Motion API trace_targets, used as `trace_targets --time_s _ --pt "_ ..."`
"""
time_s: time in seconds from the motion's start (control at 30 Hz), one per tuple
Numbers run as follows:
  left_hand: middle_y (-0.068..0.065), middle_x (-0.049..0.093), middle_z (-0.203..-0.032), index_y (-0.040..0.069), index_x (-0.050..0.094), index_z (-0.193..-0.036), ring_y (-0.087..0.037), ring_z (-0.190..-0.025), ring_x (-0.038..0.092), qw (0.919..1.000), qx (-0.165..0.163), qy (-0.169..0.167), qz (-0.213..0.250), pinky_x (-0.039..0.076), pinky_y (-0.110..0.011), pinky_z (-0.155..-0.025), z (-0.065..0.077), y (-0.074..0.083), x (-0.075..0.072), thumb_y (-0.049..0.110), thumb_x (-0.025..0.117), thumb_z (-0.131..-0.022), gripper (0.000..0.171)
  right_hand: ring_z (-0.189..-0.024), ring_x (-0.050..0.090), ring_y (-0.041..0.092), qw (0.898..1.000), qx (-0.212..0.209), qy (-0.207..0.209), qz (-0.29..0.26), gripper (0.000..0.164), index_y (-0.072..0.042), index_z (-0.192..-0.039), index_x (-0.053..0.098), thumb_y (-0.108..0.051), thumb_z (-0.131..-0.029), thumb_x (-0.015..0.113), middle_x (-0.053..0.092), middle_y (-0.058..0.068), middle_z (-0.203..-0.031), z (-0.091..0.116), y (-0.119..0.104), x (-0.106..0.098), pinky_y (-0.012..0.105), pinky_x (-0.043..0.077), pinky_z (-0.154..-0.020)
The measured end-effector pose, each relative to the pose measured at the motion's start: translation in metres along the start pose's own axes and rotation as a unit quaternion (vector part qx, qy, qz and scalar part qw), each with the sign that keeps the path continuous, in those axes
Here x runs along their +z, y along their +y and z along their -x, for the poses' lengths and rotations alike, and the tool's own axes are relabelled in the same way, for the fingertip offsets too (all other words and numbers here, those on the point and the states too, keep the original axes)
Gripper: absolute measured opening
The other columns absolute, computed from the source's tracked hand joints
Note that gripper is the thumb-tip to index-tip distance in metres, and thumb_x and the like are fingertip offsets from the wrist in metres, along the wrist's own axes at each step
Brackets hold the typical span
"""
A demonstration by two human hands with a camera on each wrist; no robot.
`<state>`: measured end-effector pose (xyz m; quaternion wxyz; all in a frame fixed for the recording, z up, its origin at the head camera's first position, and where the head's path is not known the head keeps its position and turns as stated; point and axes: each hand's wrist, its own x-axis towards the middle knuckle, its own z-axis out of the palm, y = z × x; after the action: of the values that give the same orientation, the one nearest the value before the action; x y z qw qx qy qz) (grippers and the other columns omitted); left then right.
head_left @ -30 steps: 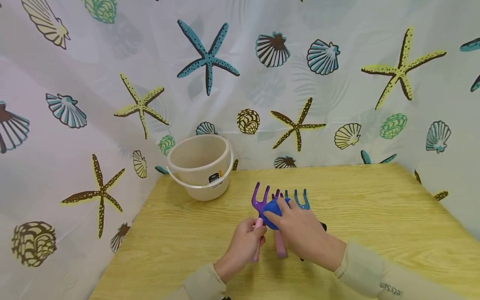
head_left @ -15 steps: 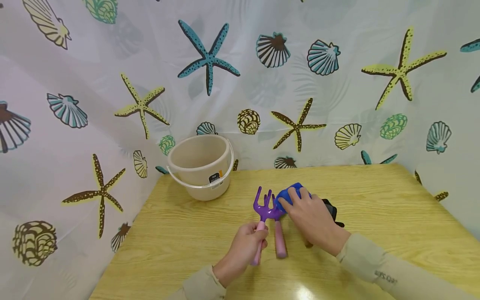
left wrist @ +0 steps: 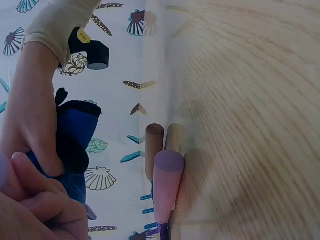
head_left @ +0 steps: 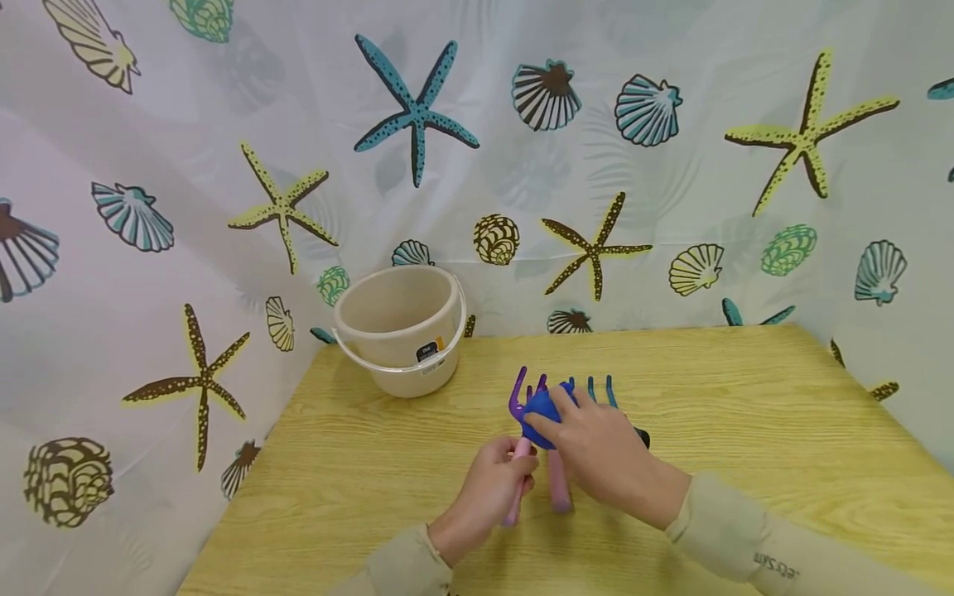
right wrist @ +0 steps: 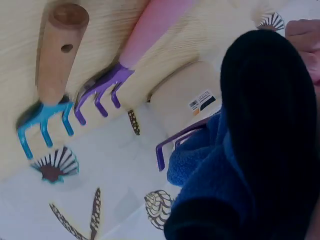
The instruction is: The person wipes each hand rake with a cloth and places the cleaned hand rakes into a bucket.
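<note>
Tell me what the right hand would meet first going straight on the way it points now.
Past the blue cloth in its grip, the right hand would likely meet the purple garden fork in the left hand; beyond that, perhaps the bucket, depth being unclear.

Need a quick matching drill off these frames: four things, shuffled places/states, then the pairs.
Things
1. beige plastic bucket
2. blue fabric cloth
3. left hand
4. blue-tined rake with wooden handle

Places/states
A. held in the right hand
B. lying on the yellowish wood-grain table, tines pointing away from the person
C. standing upright at the table's far left
D. gripping a pink, rod-shaped handle

Pairs: 1-C, 2-A, 3-D, 4-B
</note>
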<state>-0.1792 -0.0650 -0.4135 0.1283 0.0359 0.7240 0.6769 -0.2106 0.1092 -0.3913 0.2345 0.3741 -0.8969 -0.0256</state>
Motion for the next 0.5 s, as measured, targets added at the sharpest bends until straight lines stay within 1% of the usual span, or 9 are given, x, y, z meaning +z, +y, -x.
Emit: trace_targets --time_s 0.1,0.27,0.37,0.5 --pt "-0.003 0.051 -0.068 -0.004 0.055 -0.104 -0.01 -0.053 0.043 1.0 0.004 -0.003 -0.002 0.033 -0.02 -0.04 -0.001 0.0 0.001 0.01 0.055 -0.091 0.019 -0.097 0.052 0.039 1.0 -0.001 -0.007 0.015 0.049 -0.017 -0.122 0.064 -0.007 -0.076 0.075 0.053 0.021 -0.121 -0.002 -0.001 0.002 0.042 0.058 -0.055" --pt "-0.003 0.053 -0.069 -0.01 0.056 -0.108 -0.009 -0.056 0.047 1.0 0.006 0.003 0.005 0.035 -0.018 -0.043 0.001 -0.003 0.003 0.006 0.056 -0.089 0.025 -0.089 0.052 0.037 0.996 0.008 -0.024 0.083 0.041 -0.012 -0.119 0.065 -0.015 -0.08 0.075 0.052 0.019 -0.111 -0.006 0.01 0.014 0.04 0.056 -0.052" --pt "-0.002 0.052 -0.068 -0.011 0.056 -0.109 -0.009 -0.056 0.047 0.9999 0.008 0.002 0.006 0.035 -0.016 -0.042 0.002 -0.004 0.005 0.005 0.056 -0.088 0.026 -0.087 0.052 0.037 0.991 0.015 -0.036 0.128 0.042 -0.011 -0.12 0.064 -0.02 -0.081 0.075 0.05 0.02 -0.11 -0.007 0.014 0.02 0.041 0.057 -0.054" --pt "-0.001 0.051 -0.066 -0.008 0.058 -0.104 -0.008 -0.054 0.045 0.9999 0.011 0.002 -0.003 0.033 -0.016 -0.04 0.001 -0.006 0.007 0.006 0.056 -0.088 0.021 -0.081 0.051 0.035 0.982 0.022 -0.02 0.185 0.038 -0.008 -0.116 0.064 -0.025 -0.083 0.073 0.05 0.021 -0.11 -0.011 0.017 0.02 0.04 0.056 -0.052"
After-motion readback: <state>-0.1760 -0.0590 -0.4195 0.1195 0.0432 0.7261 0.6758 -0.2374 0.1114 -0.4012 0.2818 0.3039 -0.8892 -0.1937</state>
